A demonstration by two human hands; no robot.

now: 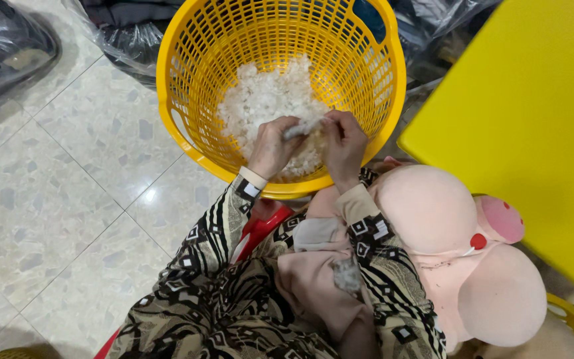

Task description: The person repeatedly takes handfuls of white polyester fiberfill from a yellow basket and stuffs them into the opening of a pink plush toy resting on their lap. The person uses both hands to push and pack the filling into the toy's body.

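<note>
Right now your left hand (272, 147) and your right hand (344, 147) are both pinched shut on one small clump of white fibre stuffing (302, 127), held between them above the round yellow plastic lattice basket (187, 73). Below it, a loose heap of white stuffing (260, 100) covers the basket floor, so plenty is at hand. On your lap lies the pale pink plush toy (433, 219); its body looks plump, while a limp flat part (313, 279) seems unfilled.
</note>
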